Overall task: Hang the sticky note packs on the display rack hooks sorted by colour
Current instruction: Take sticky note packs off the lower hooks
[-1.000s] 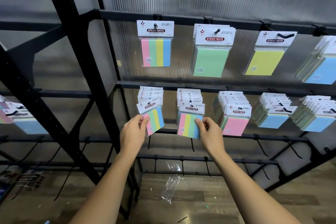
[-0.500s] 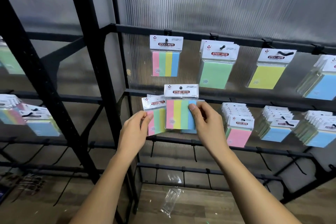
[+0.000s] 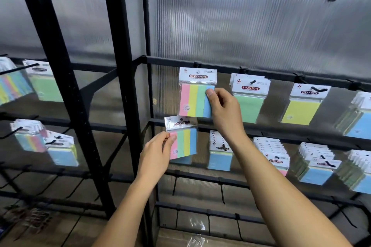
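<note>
Our right hand (image 3: 224, 112) pinches one striped pack (image 3: 195, 98) at the top rail (image 3: 261, 72); our left hand (image 3: 156, 154) pinches another striped pack (image 3: 183, 142) below.

Black metal display rack (image 3: 128, 50) with rows of hooks and hanging packs

Top rail of the rack: a single green sticky note pack (image 3: 250, 98), then a yellow sticky note pack (image 3: 303, 106) and a blue stack (image 3: 359, 122) at the right edge. Rail below: blue-fronted stacks (image 3: 219, 156), a pink-fronted stack (image 3: 276, 156), more blue stacks (image 3: 318, 164). Lower black hooks (image 3: 174, 186) hang bare. The rack's left bay holds striped and blue packs (image 3: 62, 152).
</note>
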Demonstrator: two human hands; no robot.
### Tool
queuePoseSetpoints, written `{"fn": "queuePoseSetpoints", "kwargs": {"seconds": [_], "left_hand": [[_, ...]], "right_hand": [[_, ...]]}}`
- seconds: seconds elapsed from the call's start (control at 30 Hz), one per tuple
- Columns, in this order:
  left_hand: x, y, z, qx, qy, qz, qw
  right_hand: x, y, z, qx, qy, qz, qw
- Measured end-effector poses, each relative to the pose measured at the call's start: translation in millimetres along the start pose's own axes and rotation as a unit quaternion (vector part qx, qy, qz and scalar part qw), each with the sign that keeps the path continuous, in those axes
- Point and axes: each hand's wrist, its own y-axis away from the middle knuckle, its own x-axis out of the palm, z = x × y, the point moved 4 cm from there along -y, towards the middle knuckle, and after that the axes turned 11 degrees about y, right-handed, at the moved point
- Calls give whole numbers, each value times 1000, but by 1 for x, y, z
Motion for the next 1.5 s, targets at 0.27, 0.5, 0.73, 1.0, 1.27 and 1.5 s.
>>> {"fn": "queuePoseSetpoints", "kwargs": {"seconds": [0.27,0.5,0.73,1.0,1.27,1.5], "left_hand": [[-4,-1,4,-4,-4,8,1000],[-4,4,11,-21,-8,20,1000],[-8,11,10,-12,33,21,999],[-5,-8,4,-9,-5,-2,1000],[8,-21,1,-16,-107,-9,994],[14,-19,7,-10,-99,-12,995]], "right_hand": [[7,-6,-9,21,1,8,1000],[20,-20,-23,78,15,5,997],[35,8,-53,130,19,49,990],[46,72,-57,72,-1,105,992],[10,44,-19,0,-26,-9,1000],[10,6,-2,2,-46,-28,999]]}}
